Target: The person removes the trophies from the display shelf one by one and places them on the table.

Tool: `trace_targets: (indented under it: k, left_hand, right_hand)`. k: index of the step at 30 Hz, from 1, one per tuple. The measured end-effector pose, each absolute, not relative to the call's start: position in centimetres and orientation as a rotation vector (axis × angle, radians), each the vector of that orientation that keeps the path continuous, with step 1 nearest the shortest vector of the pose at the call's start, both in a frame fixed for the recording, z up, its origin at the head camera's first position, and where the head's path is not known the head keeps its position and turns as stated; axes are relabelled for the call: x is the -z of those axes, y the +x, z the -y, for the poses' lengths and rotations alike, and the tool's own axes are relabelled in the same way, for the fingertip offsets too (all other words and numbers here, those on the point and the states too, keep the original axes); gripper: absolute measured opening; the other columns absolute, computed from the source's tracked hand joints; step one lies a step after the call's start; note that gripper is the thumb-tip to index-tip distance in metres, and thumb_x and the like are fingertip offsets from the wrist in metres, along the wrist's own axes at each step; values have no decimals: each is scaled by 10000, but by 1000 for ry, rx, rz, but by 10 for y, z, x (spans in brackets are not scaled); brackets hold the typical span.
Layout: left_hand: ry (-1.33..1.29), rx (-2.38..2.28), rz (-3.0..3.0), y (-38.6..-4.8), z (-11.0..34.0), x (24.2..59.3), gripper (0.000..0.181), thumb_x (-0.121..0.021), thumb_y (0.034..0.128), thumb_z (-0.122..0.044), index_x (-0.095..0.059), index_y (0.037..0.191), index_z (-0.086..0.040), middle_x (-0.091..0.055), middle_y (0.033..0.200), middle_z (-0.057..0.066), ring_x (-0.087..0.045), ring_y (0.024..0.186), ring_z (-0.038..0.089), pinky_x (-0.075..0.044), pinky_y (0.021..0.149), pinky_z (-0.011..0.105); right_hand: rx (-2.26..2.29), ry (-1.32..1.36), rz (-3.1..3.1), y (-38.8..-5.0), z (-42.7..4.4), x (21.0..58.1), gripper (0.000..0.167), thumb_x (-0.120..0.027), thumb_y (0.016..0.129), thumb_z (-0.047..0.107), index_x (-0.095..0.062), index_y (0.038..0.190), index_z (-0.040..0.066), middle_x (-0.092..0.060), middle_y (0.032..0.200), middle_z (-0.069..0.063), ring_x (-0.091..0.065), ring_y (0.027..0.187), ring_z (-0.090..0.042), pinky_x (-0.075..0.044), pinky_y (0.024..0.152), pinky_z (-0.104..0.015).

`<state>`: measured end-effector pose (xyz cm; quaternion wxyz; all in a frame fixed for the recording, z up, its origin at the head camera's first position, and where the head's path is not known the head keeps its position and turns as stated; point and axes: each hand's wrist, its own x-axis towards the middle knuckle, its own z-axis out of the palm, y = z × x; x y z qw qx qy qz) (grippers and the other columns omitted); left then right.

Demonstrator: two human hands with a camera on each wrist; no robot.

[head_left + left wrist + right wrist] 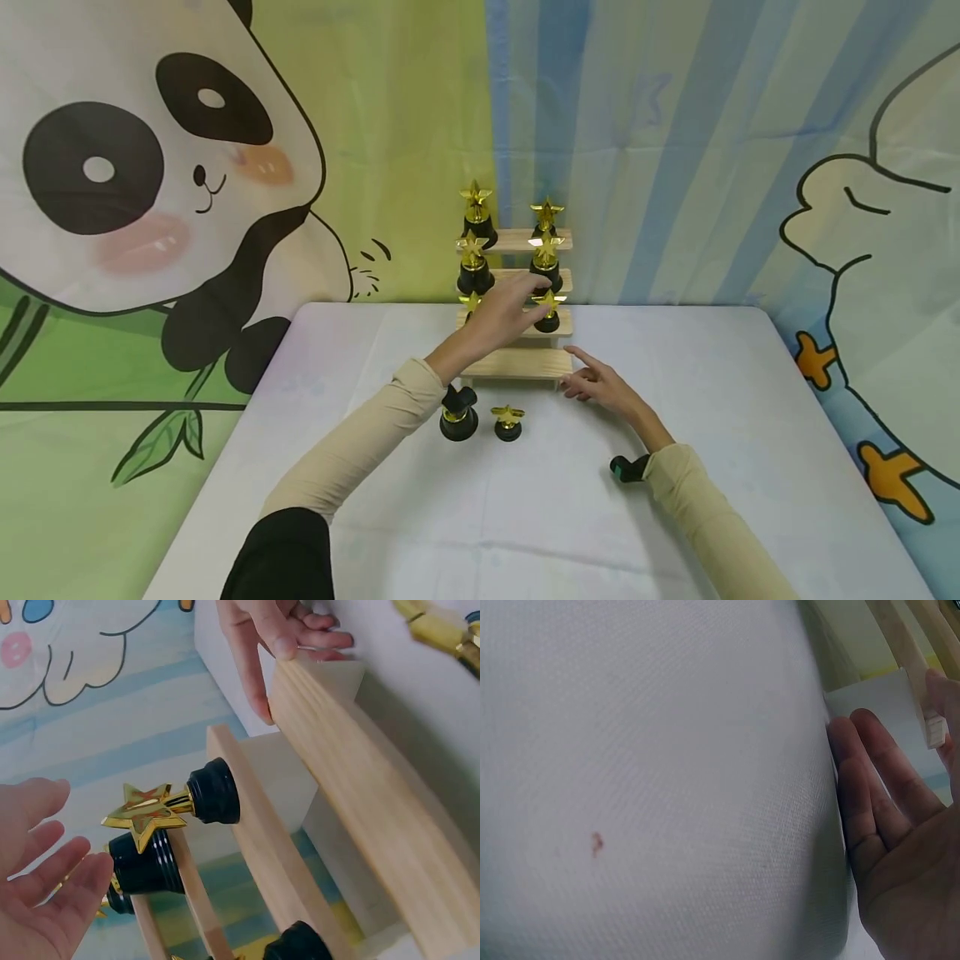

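Observation:
My left hand (510,310) is over the wooden stand's third step, fingers spread and slightly bent beside a gold star trophy (549,321). In the left wrist view a gap shows between the left hand (45,877) and the star (146,812), whose black base rests on the step. My right hand (603,390) holds the right end of the lowest board (517,363) between thumb and index finger. In the right wrist view, the right hand (907,840) has its other fingers against the white side support (885,705).
Star trophies also stand on the upper steps, such as one at top left (478,218). On the white table (480,517), in front of the stand, are a small trophy (507,423) and another black-based one (459,427), partly hidden by the left wrist camera.

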<state>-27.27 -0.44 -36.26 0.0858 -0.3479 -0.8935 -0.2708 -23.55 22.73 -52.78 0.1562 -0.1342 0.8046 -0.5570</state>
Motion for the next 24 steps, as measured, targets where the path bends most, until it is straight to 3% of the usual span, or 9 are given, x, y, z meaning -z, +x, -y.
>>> trace_targets:
  k: [5,17,24]
  left_hand:
    - [-1009,699,2717,-281,-7,361,359,-642,944,-226,-605,1266,-74,-645,1259,64,-600,1175,203,-486,1000,323]
    - [-925,646,2811,-293,-14,377,328,-621,958,-234,-610,1254,-93,-673,1176,49,-630,1027,185,-527,845,321]
    - [-927,674,2822,-295,-16,380,298,-602,970,-226,-617,1236,-94,-684,1146,41,-640,1007,175,-530,831,319]
  right_hand:
    - [1594,-362,-2300,-236,-227,529,643,-552,996,277,-239,1547,168,-677,1130,-259,-712,927,-260,-576,766,-328]
    - [1589,-364,-2293,-237,-226,527,640,-544,999,295,-238,1546,165,-668,1142,-277,-699,966,-338,-578,795,-389]
    - [1578,-356,-2296,-238,-227,527,648,-542,998,316,-233,1549,170,-670,1150,-265,-701,960,-311,-576,798,-391]
